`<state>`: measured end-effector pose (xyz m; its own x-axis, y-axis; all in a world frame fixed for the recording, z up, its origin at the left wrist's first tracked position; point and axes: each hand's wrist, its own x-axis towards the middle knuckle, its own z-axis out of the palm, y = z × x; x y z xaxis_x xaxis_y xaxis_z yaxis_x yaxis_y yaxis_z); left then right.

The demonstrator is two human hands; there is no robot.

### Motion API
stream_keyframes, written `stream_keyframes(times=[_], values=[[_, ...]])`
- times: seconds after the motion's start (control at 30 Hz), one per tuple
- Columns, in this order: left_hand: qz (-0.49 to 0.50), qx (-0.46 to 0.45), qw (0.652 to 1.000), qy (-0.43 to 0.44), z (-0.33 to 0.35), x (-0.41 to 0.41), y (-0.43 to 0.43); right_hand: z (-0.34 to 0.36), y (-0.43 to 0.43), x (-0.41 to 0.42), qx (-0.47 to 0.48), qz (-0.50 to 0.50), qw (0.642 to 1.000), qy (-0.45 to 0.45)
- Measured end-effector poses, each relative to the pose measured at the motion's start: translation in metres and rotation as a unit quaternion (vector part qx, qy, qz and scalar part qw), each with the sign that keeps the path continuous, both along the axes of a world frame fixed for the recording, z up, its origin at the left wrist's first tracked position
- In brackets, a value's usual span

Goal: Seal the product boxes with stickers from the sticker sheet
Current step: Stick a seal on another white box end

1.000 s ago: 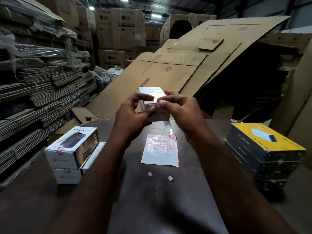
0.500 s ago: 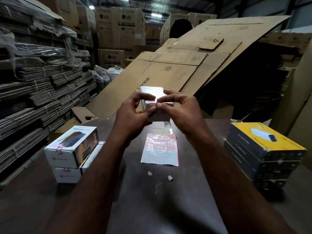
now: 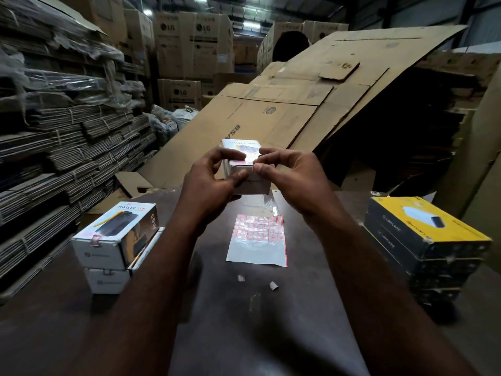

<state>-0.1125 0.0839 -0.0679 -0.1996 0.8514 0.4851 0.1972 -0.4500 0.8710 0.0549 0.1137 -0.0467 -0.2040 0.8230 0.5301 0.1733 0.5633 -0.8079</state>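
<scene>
Held box: we see the small white cardboard product box (image 3: 250, 183) raised above the dark table (image 3: 298, 321), end flap towards us for pressing.
Left hand (image 3: 208, 183): closed on the box's left side.
Right hand (image 3: 292, 177): pinching the flap edge, likely smoothing a sticker.
Sticker sheet: red-gridded sheet (image 3: 259, 241) lies flat beneath, within reach.
Sealed stack: two white boxes (image 3: 113, 245) at left.

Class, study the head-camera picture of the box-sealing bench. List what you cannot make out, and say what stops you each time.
1. Head view: whether a sticker sits on the held white box; the left hand and right hand cover that edge.
2. How many stickers remain on the sticker sheet: too small and glary.
3. Small print on the yellow boxes: too small, dim.
4. The bottom box of the yellow stack: in shadow.
</scene>
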Motion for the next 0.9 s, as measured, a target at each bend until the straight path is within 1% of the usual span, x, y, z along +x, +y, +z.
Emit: stream_keyframes(times=[0.37,0.9], values=[[-0.003,0.002,1.000,0.017,-0.0018,0.0016,0.0041,-0.0026,0.0037,-0.0038,0.000,-0.011,1.000,0.014],[-0.006,0.004,1.000,0.018,-0.0003,0.0037,0.0025,-0.0009,-0.0017,-0.0024,0.002,-0.011,1.000,0.001]])
